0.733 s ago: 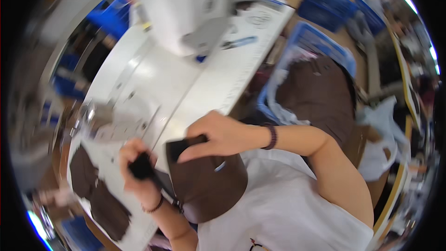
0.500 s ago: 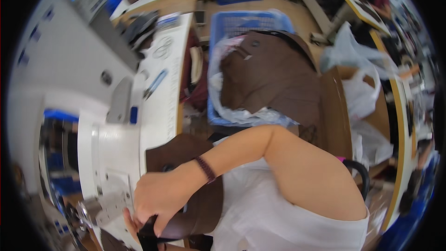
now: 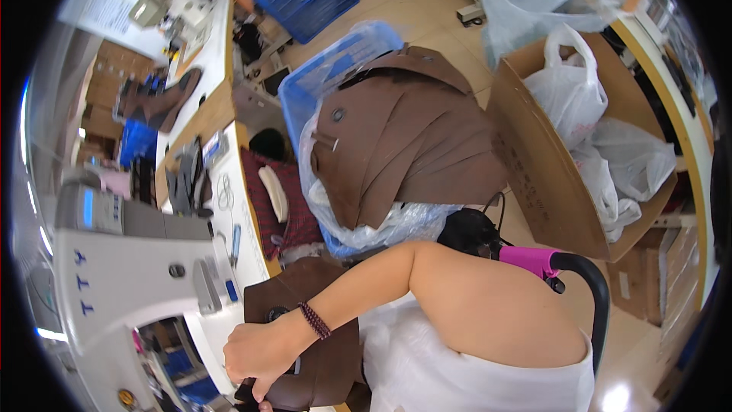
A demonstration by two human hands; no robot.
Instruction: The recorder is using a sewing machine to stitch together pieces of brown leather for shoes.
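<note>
My right arm bends in from the lower right, a dark braided bracelet at the wrist. My right hand (image 3: 263, 351) is closed, thumb and fingers pinching the dark near edge of a brown leather-like piece (image 3: 328, 343). This piece lies beneath the forearm, against my white top, and carries a round metal fitting. Just below the right hand, a sliver of skin at the lower edge looks like a fingertip of my left hand (image 3: 264, 406); the rest of that hand is out of the picture. A white sewing machine (image 3: 114, 252) stands to the left of the hands.
A blue plastic crate (image 3: 293, 111), lined with clear film, holds stacked brown pieces (image 3: 412, 137). Right of it stands an open cardboard box (image 3: 534, 175) with white plastic bags. A black curved tube (image 3: 598, 290) with pink wrapping is beside my elbow. Scissors-like blue-handled tool (image 3: 235, 243) lies on the white table.
The view has swung, bringing more of the machine, the floor and the cardboard box into sight. My right hand keeps its pinch on the brown piece and sits slightly lower in the picture.
</note>
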